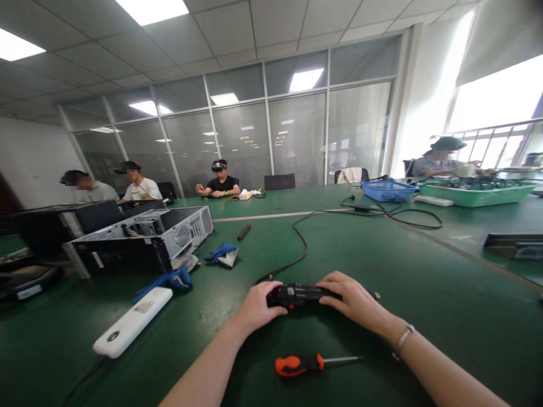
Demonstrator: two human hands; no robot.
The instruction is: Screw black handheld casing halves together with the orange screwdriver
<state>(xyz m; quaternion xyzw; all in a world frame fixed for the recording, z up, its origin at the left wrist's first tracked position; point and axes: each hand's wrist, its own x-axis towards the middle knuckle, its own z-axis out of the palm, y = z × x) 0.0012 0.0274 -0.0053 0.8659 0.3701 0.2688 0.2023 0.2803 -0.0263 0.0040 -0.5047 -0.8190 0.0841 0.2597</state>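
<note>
From where I stand, one person has two hands on one black device, which is at the near part of the green tabletop, straight in front of them. The left grip is wrapped about its left end, thumb and fingers apart around the body; the right grip clasps it toward the right. Its long axis runs crosswise, left to right, almost level; which end is the front I can't tell.

Nearer the person lies one orange-and-black screwdriver, handle left, shaft pointing right. I count one white oblong unit, two blue cloth pieces, one small dark bar, one opened computer case, and two baskets, one blue, one green. Four other people sit around.
</note>
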